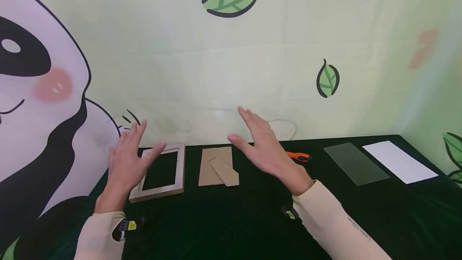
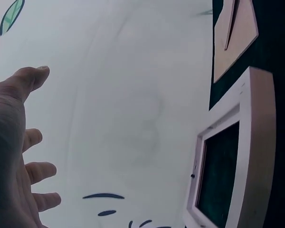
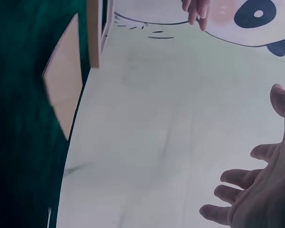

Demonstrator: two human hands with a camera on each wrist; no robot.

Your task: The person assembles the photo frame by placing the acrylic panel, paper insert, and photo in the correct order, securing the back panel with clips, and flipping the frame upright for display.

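Cream sleeves fill the bottom of the head view, and from them both hands rise above the dark surface (image 1: 231, 220), holding nothing. Fingers of the left hand (image 1: 127, 161) are spread straight over the near corner of the picture frame (image 1: 161, 171); whether they touch it I cannot tell. Equally flat and spread, the right hand (image 1: 263, 147) hovers between the cardboard backing (image 1: 216, 166) and the orange tool (image 1: 298, 156). Judging by this layout, assembly has not begun: the frame lies empty, the backing with its stand flap sits just beside it, and the clear pane (image 1: 355, 163) and white sheet (image 1: 398, 161) lie well apart to the right, all separate.

From the left wrist, the left hand (image 2: 14, 156) shows a relaxed open palm in the air, with the frame (image 2: 237, 156) off to the side, pale wood with a dark opening and whitish inner rim.

From the right wrist, the right hand (image 3: 261, 204) is loosely open too, gripping nothing; the backing (image 3: 64, 99) and a frame edge (image 3: 94, 33) lie beyond it.
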